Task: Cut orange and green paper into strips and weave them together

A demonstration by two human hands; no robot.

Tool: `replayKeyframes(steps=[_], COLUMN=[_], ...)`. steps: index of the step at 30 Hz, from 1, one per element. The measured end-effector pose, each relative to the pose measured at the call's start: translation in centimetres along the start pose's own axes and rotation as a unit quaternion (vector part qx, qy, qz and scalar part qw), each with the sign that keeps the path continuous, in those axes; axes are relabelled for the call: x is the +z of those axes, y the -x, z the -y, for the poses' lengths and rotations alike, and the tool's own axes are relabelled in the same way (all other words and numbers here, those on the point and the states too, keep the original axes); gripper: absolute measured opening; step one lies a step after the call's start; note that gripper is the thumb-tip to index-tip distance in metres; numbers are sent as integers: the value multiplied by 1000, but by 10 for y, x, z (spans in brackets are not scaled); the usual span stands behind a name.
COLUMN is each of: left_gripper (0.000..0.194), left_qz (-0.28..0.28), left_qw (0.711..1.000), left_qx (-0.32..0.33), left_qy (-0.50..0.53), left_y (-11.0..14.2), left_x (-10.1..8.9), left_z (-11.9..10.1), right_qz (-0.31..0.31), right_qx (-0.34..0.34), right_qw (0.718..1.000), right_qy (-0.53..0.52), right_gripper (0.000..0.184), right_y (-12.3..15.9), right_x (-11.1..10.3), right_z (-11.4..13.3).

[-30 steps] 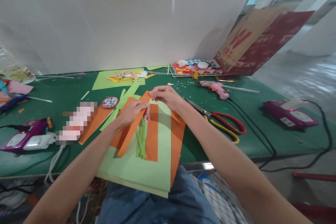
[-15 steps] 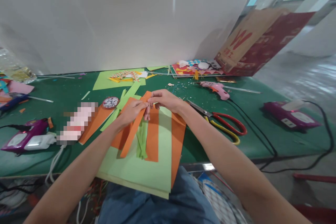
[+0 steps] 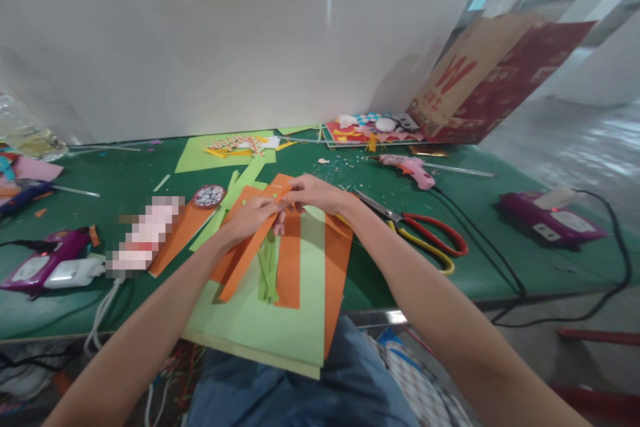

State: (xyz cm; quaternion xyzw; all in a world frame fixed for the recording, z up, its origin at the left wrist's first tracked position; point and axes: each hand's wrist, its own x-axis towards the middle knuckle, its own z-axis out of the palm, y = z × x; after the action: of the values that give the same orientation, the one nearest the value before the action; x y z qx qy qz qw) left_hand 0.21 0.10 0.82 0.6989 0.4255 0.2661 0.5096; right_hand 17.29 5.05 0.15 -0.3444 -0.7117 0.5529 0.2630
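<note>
My left hand (image 3: pixel 254 215) and my right hand (image 3: pixel 313 193) meet over a pile of paper, both closed on a long orange paper strip (image 3: pixel 245 263). The strip slants from its far end, just beyond my fingers, down toward the near left. Its middle is partly hidden by the fingertips. Below it lie narrow green paper strips (image 3: pixel 269 267) and a wider orange paper piece (image 3: pixel 289 273). These rest on light green paper sheets (image 3: pixel 260 327) that overhang the table's front edge, with an orange sheet (image 3: pixel 337 280) showing at the right.
Scissors (image 3: pixel 410 223) with red and yellow handles lie right of the paper. Beyond them are a pink glue gun (image 3: pixel 407 170) with a black cord and a purple power socket (image 3: pixel 553 219). At left are another purple socket (image 3: pixel 55 263) and a round tin (image 3: pixel 209 196). A paper bag (image 3: pixel 475 80) stands back right.
The orange strip has turned slightly, its near end shifting left. Both hands keep hold of it and have barely moved.
</note>
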Motion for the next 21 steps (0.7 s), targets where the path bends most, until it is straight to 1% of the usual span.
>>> replayKeyframes(steps=[4,7,11,14,21], left_gripper=[35,35,36,38,34], left_qz=[-5,-3,3,3,15], left_qw=[1000,1000,1000,1000,1000], left_qx=[-1,-3,-8,-10,-10], left_qy=[-2,-3,-7,-9,0], left_y=[-1,-2,-1,0,-2], left_x=[-1,-1,-1,0,-2], left_z=[2,3,0,-2,3], right_qz=[12,6,2,0,-22], right_qx=[-8,-12,-8,-11,-25], right_qw=[1000,1000,1000,1000,999], right_qy=[4,-3,-10,-4,-16], right_gripper=[10,10,14,13,15], right_y=[1,1,1,1,2], right_x=[-1,0,2,2,-5], right_z=[0,-1,-1,-1,-1])
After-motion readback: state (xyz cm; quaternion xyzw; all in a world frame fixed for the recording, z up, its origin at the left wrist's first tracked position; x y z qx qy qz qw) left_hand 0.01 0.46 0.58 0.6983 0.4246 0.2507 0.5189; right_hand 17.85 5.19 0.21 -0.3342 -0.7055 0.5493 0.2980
